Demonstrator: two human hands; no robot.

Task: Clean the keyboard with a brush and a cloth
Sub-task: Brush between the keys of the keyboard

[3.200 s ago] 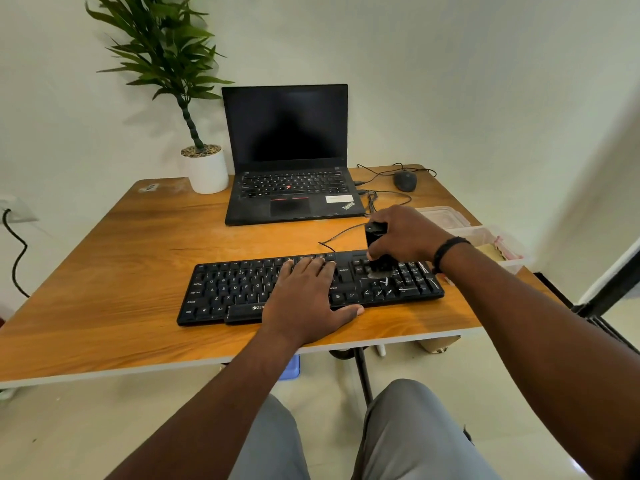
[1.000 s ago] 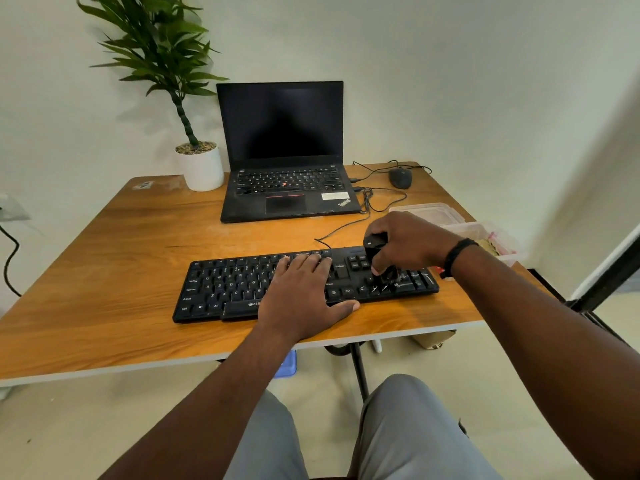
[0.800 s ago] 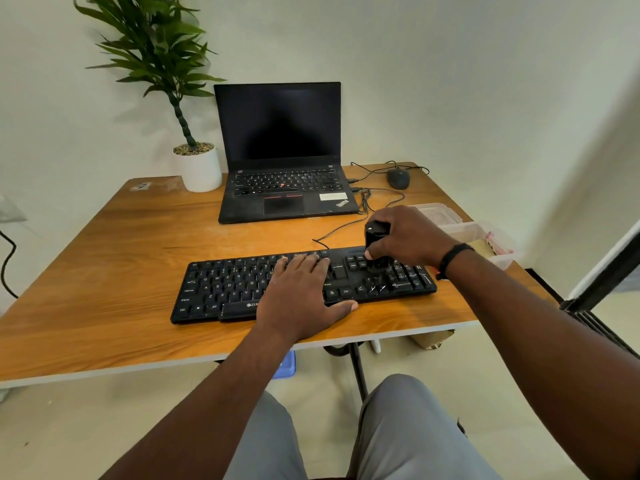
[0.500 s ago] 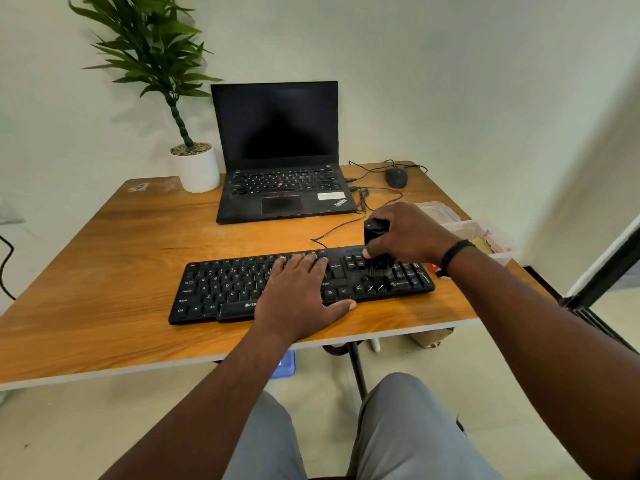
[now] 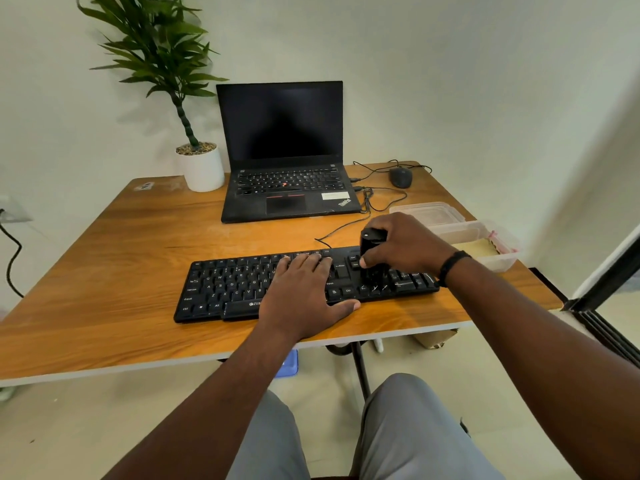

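- While pressed flat on the keyboard (image 5: 242,289), left hand (image 5: 304,292): fingers straight and together over the middle keys, thumb spread along the keyboard's near edge, holding nothing.
- Right hand (image 5: 405,245) over the keyboard's right part, fingers and thumb curled round a black brush (image 5: 372,251).
- Brush upright, dark bristle end down on the keys just left of the keyboard's number pad; handle top showing above the thumb.
- Black band (image 5: 452,266) on the right wrist, above the keyboard's right end.
- Keyboard lying lengthwise near the front edge of the wooden table (image 5: 104,271), its thin cable (image 5: 343,230) running back from its far edge.
- Behind the keyboard, an open black laptop (image 5: 280,150) with a dark screen.
- Behind the keyboard and to the left, beside the laptop, a white pot with a green plant (image 5: 201,164).
- Behind the keyboard and to the right, a dark mouse (image 5: 401,177) among loose wires.
- Right of the keyboard, just beyond the right hand, clear plastic containers (image 5: 485,242); something pale yellow folded in the nearer one, cloth or not cannot be told.
- Below the keyboard, under the table edge, grey trousered knees (image 5: 408,427).
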